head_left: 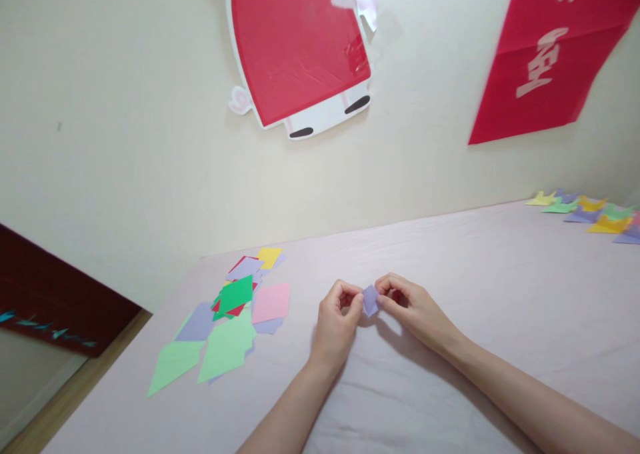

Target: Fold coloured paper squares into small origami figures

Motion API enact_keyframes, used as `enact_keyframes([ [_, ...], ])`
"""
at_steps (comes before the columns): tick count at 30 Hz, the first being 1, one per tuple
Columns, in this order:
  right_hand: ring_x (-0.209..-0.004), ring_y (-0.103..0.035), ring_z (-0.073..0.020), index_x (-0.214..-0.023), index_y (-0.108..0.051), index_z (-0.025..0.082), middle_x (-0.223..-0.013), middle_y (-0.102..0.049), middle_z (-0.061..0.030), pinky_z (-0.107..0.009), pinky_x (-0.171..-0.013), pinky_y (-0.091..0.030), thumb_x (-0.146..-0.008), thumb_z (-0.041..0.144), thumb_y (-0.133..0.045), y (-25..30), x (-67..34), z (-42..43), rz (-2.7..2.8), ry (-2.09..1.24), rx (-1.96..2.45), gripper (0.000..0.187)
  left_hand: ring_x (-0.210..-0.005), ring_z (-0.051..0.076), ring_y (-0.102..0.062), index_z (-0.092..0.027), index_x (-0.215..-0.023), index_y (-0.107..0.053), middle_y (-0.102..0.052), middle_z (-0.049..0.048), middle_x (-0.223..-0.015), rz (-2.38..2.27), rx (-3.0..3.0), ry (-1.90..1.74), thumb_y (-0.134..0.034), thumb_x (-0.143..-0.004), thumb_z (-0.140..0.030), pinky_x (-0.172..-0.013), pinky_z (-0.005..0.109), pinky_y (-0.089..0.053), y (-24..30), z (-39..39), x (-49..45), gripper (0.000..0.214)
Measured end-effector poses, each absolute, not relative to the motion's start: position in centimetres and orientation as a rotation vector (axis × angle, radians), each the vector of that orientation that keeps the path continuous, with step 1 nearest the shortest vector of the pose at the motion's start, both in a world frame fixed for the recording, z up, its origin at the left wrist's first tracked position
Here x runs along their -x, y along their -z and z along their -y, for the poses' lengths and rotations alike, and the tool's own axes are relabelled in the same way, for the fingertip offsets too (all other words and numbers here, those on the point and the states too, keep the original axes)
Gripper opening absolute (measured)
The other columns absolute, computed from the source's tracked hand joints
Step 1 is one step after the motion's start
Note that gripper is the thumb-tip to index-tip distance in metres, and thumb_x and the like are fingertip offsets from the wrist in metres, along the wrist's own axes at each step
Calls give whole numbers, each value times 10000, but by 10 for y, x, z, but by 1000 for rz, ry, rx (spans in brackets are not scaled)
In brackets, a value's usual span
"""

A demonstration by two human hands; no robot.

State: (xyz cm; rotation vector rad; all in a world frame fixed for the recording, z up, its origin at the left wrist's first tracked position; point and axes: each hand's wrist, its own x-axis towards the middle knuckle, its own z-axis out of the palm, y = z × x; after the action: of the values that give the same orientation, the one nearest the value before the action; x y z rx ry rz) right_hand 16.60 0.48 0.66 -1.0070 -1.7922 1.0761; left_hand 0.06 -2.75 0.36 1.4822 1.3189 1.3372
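A small folded piece of purple paper [371, 301] is held between my two hands, a little above the pale cloth surface. My left hand [341, 317] pinches its left edge between thumb and forefinger. On the opposite edge, the thumb and forefinger of my right hand [407, 305] are closed as well. The paper looks diamond-shaped, with a point toward me; its finer folds are too small to make out.
Loose square papers lie at the left, among them a dark green sheet [237, 295], a pink sheet [271, 303] and a light green sheet [227, 347]. Several folded paper pieces [611, 225] stand at the far right. Behind the surface rises a wall [150, 141] with a red cartoon cutout [305, 47].
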Motion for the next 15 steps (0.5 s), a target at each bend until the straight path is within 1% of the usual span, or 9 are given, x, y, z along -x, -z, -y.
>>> enact_keyframes([
  [3, -647, -537, -156, -799, -571, 196, -683, -580, 15, -268, -610, -408, -854, 333, -530, -5, -166, -6, 1786, -1157, 1029, 153, -750, 144, -586, -188, -860, -543, -604, -3, -800, -1376, -1499, -1301, -547, -855, -190, -697, 249, -453, -3, 29, -1, 7],
  [5, -615, -536, -151, -905, -562, 204, -646, -570, 38, -260, -593, -400, -851, 276, -525, -5, -166, -7, 1866, -1083, 1076, 97, -741, 138, -580, -202, -877, -533, -596, -10, -823, -1439, -1634, -1200, -509, -842, -114, -689, 248, -443, -5, 31, -1, 97],
  [7, -613, -545, -155, -997, -541, 209, -660, -579, 39, -265, -599, -399, -849, 200, -506, -7, -165, -7, 2002, -950, 1147, 153, -798, 149, -575, -210, -873, -545, -593, 0, -874, -1504, -1863, -1052, -460, -817, -36, -733, 269, -438, -8, 35, 0, 201],
  [8, -639, -555, -163, -992, -545, 208, -691, -590, 24, -273, -616, -405, -849, 174, -500, -8, -166, -6, 2081, -872, 1174, 153, -846, 164, -566, -210, -864, -556, -590, 9, -897, -1538, -1978, -981, -450, -799, -10, -770, 288, -434, -10, 36, 0, 235],
  [11, -815, -574, -200, -874, -596, 198, -858, -614, -47, -315, -725, -442, -851, 144, -528, -13, -170, -8, 2272, -667, 1135, 89, -992, 214, -517, -205, -857, -584, -582, 41, -999, -1630, -2218, -820, -480, -757, 6, -862, 347, -414, -15, 38, 3, 255],
  [13, -940, -556, -214, -878, -633, 198, -986, -610, -73, -331, -811, -450, -832, 101, -557, -15, -176, -11, 2350, -594, 1000, 132, -1040, 225, -496, -204, -862, -594, -583, 46, -1070, -1617, -2304, -746, -493, -748, 6, -891, 361, -405, -18, 37, 6, 259],
  [15, -975, -541, -211, -935, -659, 207, -1046, -612, -72, -329, -839, -448, -810, 41, -563, -15, -180, -15, 2427, -520, 855, 229, -1025, 216, -504, -204, -888, -597, -599, 39, -1066, -1570, -2344, -668, -472, -759, 14, -889, 356, -405, -20, 35, 9, 283],
])
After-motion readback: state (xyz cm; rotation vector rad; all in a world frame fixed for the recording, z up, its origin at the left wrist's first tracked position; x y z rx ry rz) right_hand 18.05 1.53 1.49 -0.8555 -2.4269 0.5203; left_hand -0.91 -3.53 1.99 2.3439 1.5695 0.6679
